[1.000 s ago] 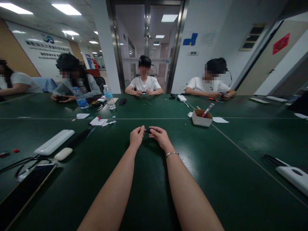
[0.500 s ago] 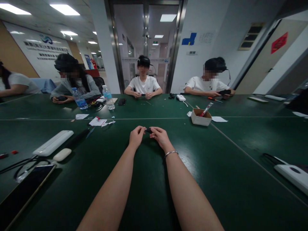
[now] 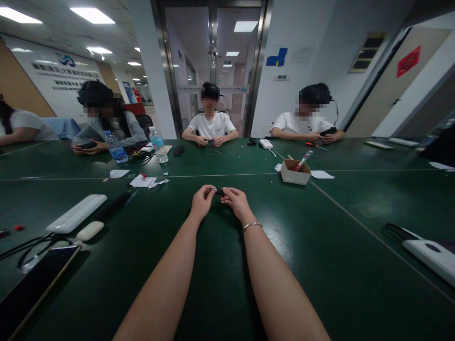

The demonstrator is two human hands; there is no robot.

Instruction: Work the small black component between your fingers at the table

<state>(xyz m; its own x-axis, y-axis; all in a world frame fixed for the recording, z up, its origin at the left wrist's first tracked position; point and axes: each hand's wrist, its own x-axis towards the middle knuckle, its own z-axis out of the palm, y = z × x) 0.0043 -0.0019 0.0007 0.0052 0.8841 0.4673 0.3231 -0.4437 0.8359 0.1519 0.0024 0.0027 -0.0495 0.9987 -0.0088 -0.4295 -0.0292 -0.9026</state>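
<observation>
gadget (image 3: 220,192), small, black, pinched by left hand (image 3: 202,201) at nine o'clock, right hand (image 3: 236,200) at three, presumably for two-ended steadiness.

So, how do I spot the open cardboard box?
Find the big green table. Beyond and right of the wearer's right hand sits the open box. Unlike the flat white paper beside it, it's hollow, with a slim shiny item poking out.

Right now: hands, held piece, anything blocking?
Right hand gripping small dark object; left hand pinching its left end. Details too small to tell. Nothing seen blocking hands; open box apart, beyond right.
</observation>
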